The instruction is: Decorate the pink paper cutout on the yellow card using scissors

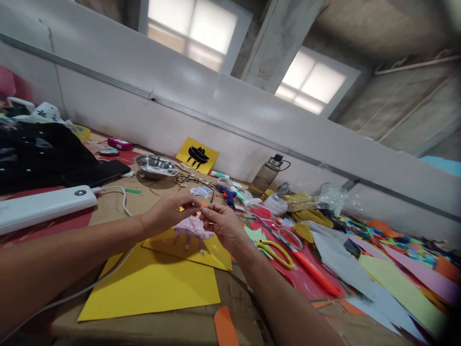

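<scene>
My left hand and my right hand meet fingertip to fingertip over the work surface. Both are closed in a pinch, and whatever lies between the fingers is too small to name. Just below them, a pink cut-out with hanging strips and small bead-like bits lies on a yellow sheet. My right hand partly covers this pink piece. A larger yellow sheet lies nearer to me, partly under the first one.
Scissors with yellow handles lie on red sheets at right. Behind my hands are a blue glue gun, a metal bowl and a bottle. A white power bank trails a cable at left.
</scene>
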A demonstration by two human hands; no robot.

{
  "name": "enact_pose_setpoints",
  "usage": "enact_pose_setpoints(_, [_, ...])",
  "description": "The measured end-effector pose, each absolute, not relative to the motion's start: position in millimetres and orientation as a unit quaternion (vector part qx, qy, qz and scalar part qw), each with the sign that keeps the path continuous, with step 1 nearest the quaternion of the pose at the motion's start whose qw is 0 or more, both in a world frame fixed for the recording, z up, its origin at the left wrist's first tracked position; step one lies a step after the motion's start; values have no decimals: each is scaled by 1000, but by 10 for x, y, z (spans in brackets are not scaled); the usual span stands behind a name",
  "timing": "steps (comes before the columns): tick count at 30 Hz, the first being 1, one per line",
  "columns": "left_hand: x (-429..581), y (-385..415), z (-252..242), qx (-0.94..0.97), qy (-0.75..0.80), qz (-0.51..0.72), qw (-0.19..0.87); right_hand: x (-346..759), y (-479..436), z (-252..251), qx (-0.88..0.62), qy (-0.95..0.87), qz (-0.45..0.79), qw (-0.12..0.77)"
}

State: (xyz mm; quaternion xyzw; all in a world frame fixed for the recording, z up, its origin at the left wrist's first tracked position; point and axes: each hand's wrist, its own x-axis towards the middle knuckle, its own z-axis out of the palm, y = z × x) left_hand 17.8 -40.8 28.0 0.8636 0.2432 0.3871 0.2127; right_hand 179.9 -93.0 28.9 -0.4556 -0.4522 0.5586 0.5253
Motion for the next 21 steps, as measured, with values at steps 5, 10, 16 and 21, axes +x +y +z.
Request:
enact_pose_setpoints(5, [160, -391, 261, 874, 202, 390, 207, 1807, -927, 266, -459, -461, 552, 523])
enact_pose_setpoints(10, [160, -399, 246, 879, 192, 391, 193, 1811, -920, 244, -460, -455, 551, 527])
enact_pose_setpoints(16, [174, -398, 249, 868, 228, 390, 206, 1809, -925, 251, -461, -449, 558, 523])
enact_pose_setpoints(21, [162, -387, 248, 878, 186, 403, 176, 1811, -920, 241, -467, -452, 552, 523])
